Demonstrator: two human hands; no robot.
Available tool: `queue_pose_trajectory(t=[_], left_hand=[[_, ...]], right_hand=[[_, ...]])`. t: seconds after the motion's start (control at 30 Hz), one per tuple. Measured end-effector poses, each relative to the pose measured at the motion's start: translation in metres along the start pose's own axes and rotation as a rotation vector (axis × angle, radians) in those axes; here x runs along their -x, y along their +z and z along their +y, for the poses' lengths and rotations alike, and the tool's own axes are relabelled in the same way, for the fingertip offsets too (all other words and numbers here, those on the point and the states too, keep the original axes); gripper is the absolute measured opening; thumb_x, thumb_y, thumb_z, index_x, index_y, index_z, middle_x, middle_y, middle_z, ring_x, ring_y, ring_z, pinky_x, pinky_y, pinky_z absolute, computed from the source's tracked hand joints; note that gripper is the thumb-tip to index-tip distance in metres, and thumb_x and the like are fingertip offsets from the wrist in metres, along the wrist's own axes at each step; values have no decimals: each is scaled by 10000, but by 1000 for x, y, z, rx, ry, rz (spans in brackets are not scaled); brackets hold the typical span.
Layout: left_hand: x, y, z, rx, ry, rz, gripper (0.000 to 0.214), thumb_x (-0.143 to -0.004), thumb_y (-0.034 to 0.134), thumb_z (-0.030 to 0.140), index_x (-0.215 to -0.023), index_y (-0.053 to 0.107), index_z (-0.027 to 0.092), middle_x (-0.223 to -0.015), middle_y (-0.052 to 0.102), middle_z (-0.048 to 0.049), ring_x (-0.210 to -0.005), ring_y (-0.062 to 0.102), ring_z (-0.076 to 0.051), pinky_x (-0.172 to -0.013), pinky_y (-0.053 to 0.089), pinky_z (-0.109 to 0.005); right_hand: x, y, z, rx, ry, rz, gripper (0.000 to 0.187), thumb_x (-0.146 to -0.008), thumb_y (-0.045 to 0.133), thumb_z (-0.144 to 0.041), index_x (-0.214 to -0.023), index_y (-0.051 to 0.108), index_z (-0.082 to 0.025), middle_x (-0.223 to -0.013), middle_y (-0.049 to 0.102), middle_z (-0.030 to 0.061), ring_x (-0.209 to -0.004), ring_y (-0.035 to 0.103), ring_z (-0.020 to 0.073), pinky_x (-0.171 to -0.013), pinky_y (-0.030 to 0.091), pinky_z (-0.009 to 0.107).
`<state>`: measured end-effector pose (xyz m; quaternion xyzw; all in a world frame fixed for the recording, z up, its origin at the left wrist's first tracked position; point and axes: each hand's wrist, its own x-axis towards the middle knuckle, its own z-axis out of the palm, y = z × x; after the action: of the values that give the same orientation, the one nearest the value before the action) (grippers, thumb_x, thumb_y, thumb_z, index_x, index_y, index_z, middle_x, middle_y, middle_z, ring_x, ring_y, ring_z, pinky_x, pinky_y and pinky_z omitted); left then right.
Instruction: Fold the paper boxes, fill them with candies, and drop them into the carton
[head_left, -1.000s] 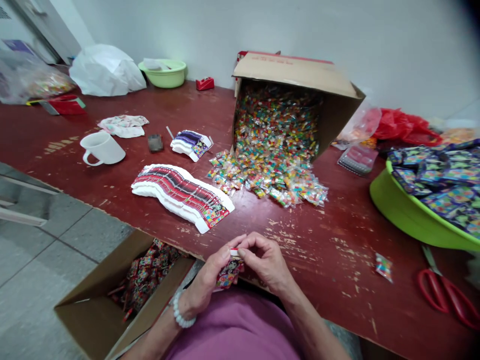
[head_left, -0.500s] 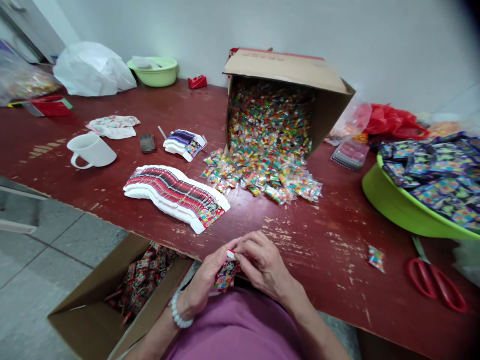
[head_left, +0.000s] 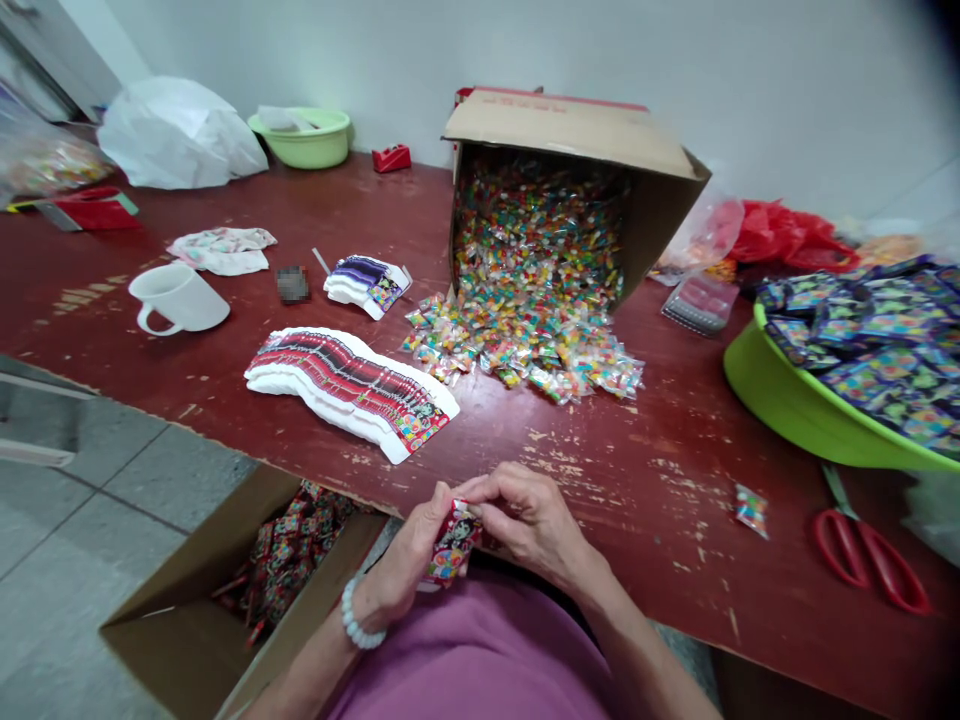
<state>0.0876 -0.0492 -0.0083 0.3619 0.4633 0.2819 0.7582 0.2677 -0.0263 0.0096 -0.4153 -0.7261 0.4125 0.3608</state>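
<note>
My left hand (head_left: pixel 409 560) is closed around a small red printed candy box (head_left: pixel 454 545), held upright at the table's front edge. The fingers of my right hand (head_left: pixel 525 515) pinch at the box's top end; its flap is partly hidden by them. Just beyond lies a fanned row of flat red boxes (head_left: pixel 337 385) with white edges. Small clear packets of colourful candy (head_left: pixel 540 350) spill onto the table from a tipped cardboard box (head_left: pixel 577 130). Below left, an open carton (head_left: pixel 172 620) on the floor holds many filled red boxes (head_left: pixel 289 560).
On the right stand a green basin (head_left: pixel 795 420) of purple packs, red-handled scissors (head_left: pixel 862 550) and a single candy packet (head_left: pixel 751 510). To the left are a white mug (head_left: pixel 187 300), a cloth (head_left: pixel 225 250) and a short stack of purple boxes (head_left: pixel 366 285).
The white flap at the top of the red box has been folded down by my right fingers. The box now shows more of its printed front.
</note>
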Motion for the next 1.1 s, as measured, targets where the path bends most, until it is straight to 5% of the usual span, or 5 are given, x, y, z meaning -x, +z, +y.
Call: queue_pose_trajectory(t=[0.37, 0.47, 0.67, 0.87, 1.1], left_hand=[[-8, 4, 2, 152, 128, 190, 414, -909, 551, 501, -1195, 640, 215, -1135, 665, -64, -866, 638, -143, -811, 496, -243], [-8, 4, 5, 269, 39, 113, 456, -858, 662, 394, -1278, 537, 266, -1066, 678, -49, -753, 652, -147, -727, 513, -282], [5, -11, 3, 296, -33, 54, 401, -747, 780, 275, -1079, 565, 206, -1048, 683, -87, -868, 663, -210, -796, 499, -340], [30, -72, -5, -118, -45, 60, 372, -687, 807, 322, -977, 605, 204, -840, 604, 19, -771, 561, -142, -710, 436, -244], [50, -102, 9, -542, -206, -284, 327, -677, 746, 342, -973, 686, 217, -897, 646, 4, -839, 564, -190, -733, 450, -250]], right_hand=[[12, 28, 6, 14, 2, 58, 324, -914, 546, -130, -1198, 632, -257, -1145, 621, 66, -1104, 567, 193, -972, 452, 357], [2, 5, 30, 66, 24, 47, 312, -924, 548, -191, -1216, 620, -272, -1149, 622, 58, -1032, 602, 177, -896, 498, 316], [-47, -76, 103, 589, 159, 536, 450, -855, 554, -207, -1303, 562, -163, -1339, 561, 172, -1245, 474, 323, -1028, 367, 510], [-59, -85, 133, 595, 159, 494, 338, -794, 604, -238, -1114, 690, -172, -1102, 697, 143, -1052, 574, 315, -973, 389, 498], [-35, -75, 125, 460, 217, 668, 470, -874, 516, -361, -1296, 572, -162, -1066, 678, 134, -904, 600, 257, -844, 478, 426]])
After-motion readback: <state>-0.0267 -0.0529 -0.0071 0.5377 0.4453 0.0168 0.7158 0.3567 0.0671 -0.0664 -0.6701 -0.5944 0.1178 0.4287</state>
